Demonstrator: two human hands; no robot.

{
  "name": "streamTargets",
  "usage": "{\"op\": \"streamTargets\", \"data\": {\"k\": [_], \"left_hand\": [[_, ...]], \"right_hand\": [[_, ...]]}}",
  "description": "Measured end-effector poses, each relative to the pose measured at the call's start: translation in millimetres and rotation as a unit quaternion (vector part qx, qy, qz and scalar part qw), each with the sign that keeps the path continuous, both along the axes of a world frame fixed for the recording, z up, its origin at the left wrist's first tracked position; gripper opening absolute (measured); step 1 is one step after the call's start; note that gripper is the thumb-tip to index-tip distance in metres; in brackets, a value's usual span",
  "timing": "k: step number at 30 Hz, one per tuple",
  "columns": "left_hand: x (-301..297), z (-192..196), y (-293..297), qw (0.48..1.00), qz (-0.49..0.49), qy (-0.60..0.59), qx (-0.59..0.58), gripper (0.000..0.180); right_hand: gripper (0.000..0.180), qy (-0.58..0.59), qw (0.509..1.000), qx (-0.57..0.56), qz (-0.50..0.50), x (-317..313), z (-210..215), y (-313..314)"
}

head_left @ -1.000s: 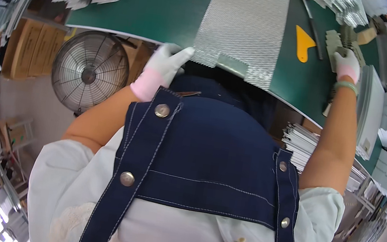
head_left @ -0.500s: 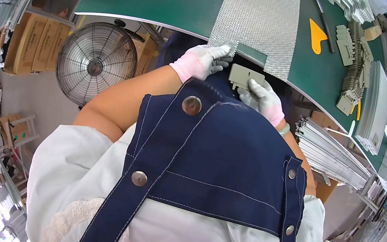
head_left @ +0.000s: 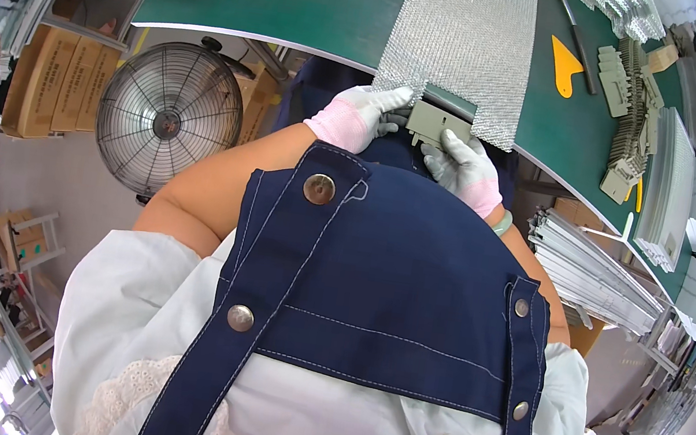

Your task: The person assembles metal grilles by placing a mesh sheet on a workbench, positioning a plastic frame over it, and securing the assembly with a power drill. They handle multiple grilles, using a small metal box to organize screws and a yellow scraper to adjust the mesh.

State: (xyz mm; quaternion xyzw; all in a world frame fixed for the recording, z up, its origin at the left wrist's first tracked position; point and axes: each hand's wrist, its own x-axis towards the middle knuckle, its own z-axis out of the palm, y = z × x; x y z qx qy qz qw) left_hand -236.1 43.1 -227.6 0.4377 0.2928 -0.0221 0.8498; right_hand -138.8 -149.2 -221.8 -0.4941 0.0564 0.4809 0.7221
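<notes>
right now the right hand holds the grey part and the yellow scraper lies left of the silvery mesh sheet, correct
Not quite: the head view shows the yellow scraper lying right of the mesh sheet, not left. The right hand does hold the grey part.

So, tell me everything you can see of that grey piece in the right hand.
The grey piece is small, flat and roughly oblong, with a dull, greenish, plastic-looking face, a slim slot-like mark and a notched lower edge. It tilts slightly, right end lower. It's in the grip of the gloved right hand, whose thumb lies over its lower right part. It sits by the cutout in the silvery mesh sheet; whether it touches that or the left hand, I can't tell.
</notes>
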Motion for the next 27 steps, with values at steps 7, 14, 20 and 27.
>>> {"op": "streamTargets", "data": {"k": [7,14,20,27], "left_hand": [[-5,3,-3,0.996,-0.082,-0.019,-0.029,0.041],[0,19,-5,0.982,-0.126,0.067,0.123,0.043],[-3,5,-1,0.992,-0.115,0.019,0.043,0.043],[-5,20,-13,0.994,-0.065,0.036,0.081,0.051]], "right_hand": [[0.034,0.008,1.0,0.013,-0.004,0,-1,3],[0.03,-0.009,0.996,0.044,-0.073,5,11,0],[0.029,0.061,0.985,0.154,-0.052,15,-1,-12],[0.037,-0.162,0.981,-0.094,-0.043,15,4,-11]]}}
